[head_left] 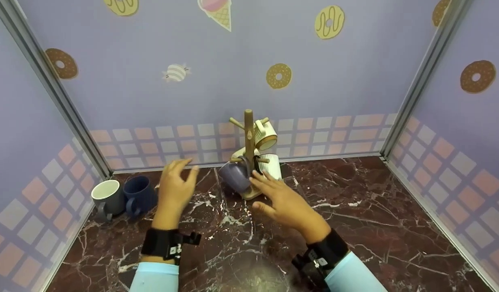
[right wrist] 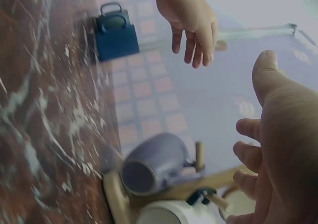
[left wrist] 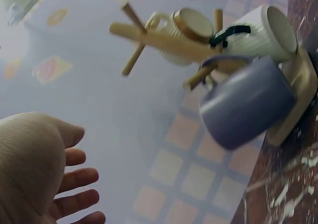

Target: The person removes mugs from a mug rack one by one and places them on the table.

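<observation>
A wooden mug tree (head_left: 248, 125) stands at the back middle of the table. On its lower pegs hang a purple-grey mug (left wrist: 248, 102), tilted at the left, and a white ribbed mug (left wrist: 266, 35) with a dark green handle. Higher up hangs a cream mug (head_left: 267, 136) with a brown-gold rim. My right hand (head_left: 288, 205), fingers extended and thumb apart, overlaps the lower right side of the tree in the head view. Left of the tree my left hand (head_left: 175, 188) is raised, holding nothing. The right wrist view shows the right palm (right wrist: 293, 144) with nothing in it.
A grey mug (head_left: 107, 198) with a pale inside and a dark blue mug (head_left: 139, 195) stand side by side at the back left. Patterned walls (head_left: 217, 93) enclose the dark red marbled table (head_left: 354, 227) at the back and both sides.
</observation>
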`<state>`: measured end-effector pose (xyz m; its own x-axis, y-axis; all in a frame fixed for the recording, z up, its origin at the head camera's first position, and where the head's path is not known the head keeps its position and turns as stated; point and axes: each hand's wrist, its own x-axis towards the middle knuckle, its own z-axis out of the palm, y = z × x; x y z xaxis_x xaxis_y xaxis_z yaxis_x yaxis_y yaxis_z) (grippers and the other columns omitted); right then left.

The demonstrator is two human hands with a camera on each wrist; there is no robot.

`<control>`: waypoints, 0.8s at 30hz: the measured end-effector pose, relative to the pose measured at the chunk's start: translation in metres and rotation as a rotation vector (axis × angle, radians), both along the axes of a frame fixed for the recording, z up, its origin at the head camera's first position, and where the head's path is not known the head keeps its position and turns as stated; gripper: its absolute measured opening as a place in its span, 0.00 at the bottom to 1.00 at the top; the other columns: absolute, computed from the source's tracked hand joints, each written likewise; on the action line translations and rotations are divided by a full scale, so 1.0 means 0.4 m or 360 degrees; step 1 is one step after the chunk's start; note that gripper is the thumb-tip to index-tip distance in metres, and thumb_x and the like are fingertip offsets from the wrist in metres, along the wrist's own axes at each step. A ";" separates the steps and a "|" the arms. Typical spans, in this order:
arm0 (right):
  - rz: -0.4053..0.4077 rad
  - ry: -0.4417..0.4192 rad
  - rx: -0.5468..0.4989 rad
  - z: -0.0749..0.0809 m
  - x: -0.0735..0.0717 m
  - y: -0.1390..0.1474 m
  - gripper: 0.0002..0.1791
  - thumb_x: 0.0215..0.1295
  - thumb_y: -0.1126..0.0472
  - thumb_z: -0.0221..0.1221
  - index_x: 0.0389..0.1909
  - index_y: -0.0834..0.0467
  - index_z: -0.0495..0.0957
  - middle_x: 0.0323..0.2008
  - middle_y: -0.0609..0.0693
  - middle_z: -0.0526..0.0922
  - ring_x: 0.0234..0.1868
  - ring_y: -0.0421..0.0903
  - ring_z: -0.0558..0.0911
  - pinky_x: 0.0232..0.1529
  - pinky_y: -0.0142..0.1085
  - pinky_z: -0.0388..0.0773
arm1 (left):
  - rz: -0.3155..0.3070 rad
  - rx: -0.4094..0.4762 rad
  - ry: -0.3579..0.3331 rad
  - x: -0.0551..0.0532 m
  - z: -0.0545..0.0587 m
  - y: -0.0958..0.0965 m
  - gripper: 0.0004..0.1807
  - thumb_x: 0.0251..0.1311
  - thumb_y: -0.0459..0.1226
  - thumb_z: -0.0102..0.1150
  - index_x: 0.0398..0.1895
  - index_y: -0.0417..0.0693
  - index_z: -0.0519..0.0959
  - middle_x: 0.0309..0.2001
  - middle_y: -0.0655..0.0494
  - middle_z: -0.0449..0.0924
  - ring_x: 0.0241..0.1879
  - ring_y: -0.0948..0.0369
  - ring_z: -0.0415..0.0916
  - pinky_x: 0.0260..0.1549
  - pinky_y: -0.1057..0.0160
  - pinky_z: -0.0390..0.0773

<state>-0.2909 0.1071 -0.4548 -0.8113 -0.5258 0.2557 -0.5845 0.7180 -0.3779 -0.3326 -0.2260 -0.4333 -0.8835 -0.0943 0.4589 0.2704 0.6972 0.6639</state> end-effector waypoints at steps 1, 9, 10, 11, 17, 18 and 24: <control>-0.0016 0.0001 -0.0012 0.003 -0.005 0.009 0.46 0.85 0.27 0.49 0.92 0.47 0.57 0.94 0.47 0.51 0.95 0.58 0.50 0.93 0.64 0.49 | -0.0043 -0.0043 -0.0031 0.000 0.004 0.014 0.28 0.85 0.49 0.60 0.77 0.43 0.81 0.78 0.36 0.77 0.82 0.35 0.68 0.85 0.30 0.65; -0.0165 -0.0005 -0.0077 0.012 -0.035 0.090 0.45 0.85 0.29 0.52 0.92 0.48 0.59 0.94 0.47 0.51 0.95 0.57 0.50 0.94 0.62 0.46 | -0.0217 -0.0269 0.0095 0.029 -0.004 0.099 0.29 0.84 0.49 0.62 0.78 0.43 0.81 0.83 0.43 0.75 0.84 0.37 0.68 0.85 0.31 0.67; -0.0181 -0.0006 -0.0079 0.012 -0.037 0.098 0.45 0.85 0.29 0.52 0.92 0.48 0.59 0.94 0.46 0.51 0.95 0.56 0.49 0.93 0.63 0.46 | -0.0222 -0.0288 0.0131 0.032 -0.008 0.103 0.29 0.83 0.49 0.63 0.77 0.43 0.81 0.82 0.43 0.75 0.84 0.36 0.68 0.85 0.30 0.67; -0.0197 -0.0001 -0.0083 0.010 -0.041 0.106 0.45 0.85 0.29 0.52 0.92 0.48 0.59 0.94 0.45 0.51 0.95 0.56 0.49 0.93 0.63 0.46 | -0.0228 -0.0305 0.0163 0.035 -0.011 0.108 0.29 0.83 0.49 0.64 0.76 0.41 0.81 0.82 0.42 0.76 0.83 0.35 0.68 0.84 0.30 0.67; -0.0268 0.0000 -0.0104 0.002 -0.060 0.141 0.45 0.85 0.29 0.52 0.91 0.48 0.61 0.93 0.45 0.53 0.95 0.57 0.50 0.93 0.66 0.45 | -0.0280 -0.0405 0.0226 0.047 -0.018 0.130 0.32 0.82 0.51 0.63 0.77 0.41 0.80 0.83 0.41 0.75 0.83 0.35 0.70 0.83 0.29 0.70; -0.0274 -0.0005 -0.0105 0.002 -0.063 0.143 0.45 0.85 0.29 0.53 0.91 0.49 0.61 0.93 0.45 0.53 0.95 0.57 0.51 0.93 0.66 0.46 | -0.0295 -0.0411 0.0212 0.050 -0.018 0.134 0.32 0.82 0.52 0.63 0.78 0.42 0.80 0.83 0.42 0.74 0.83 0.35 0.69 0.82 0.29 0.70; -0.0288 -0.0020 -0.0094 -0.003 -0.076 0.148 0.45 0.85 0.30 0.53 0.91 0.51 0.62 0.92 0.49 0.56 0.94 0.58 0.51 0.92 0.67 0.46 | -0.0365 -0.0437 0.0108 0.064 -0.024 0.154 0.35 0.82 0.55 0.62 0.82 0.46 0.77 0.85 0.44 0.71 0.86 0.37 0.66 0.83 0.28 0.69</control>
